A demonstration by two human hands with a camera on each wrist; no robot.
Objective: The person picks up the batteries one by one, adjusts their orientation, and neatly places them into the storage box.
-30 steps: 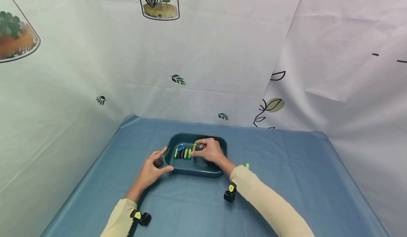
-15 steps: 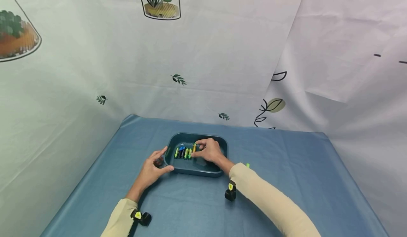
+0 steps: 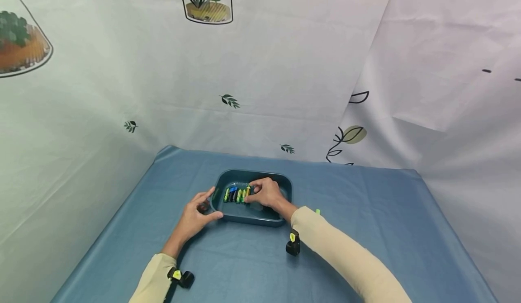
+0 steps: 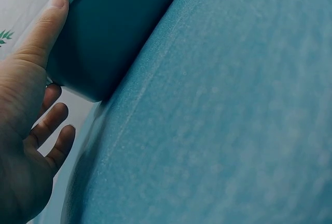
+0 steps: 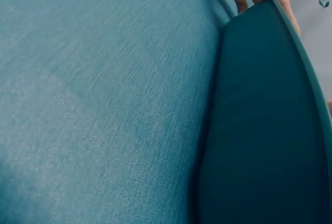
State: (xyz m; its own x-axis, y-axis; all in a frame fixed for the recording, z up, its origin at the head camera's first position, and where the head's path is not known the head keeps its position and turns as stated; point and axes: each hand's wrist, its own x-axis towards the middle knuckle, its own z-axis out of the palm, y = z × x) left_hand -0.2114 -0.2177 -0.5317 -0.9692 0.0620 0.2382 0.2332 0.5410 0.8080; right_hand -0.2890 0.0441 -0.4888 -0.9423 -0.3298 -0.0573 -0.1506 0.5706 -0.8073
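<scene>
In the head view, a dark teal tray (image 3: 252,220) stands on the table with a row of batteries (image 3: 239,196) lying side by side in it, some green and yellow, others dark with blue ends. At the row's right end my right hand (image 3: 267,192) pinches a yellow-orange battery (image 3: 248,191) between thumb and fingertips, close against its neighbour. My left hand (image 3: 194,217) holds the tray's near left corner, thumb at the front and fingers along the left side. The left wrist view shows the thumb (image 4: 44,32) at the rim. My right hand is out of its own wrist view.
A small bright green piece (image 3: 318,211) shows on the table behind the right sleeve (image 3: 346,248). The blue cloth (image 3: 244,258) covers the table, and white printed curtains (image 3: 260,90) rise behind it and at both sides.
My right hand has lowered slightly, and its battery has come down and leftward against the row's right end. The left hand keeps its place on the tray.
</scene>
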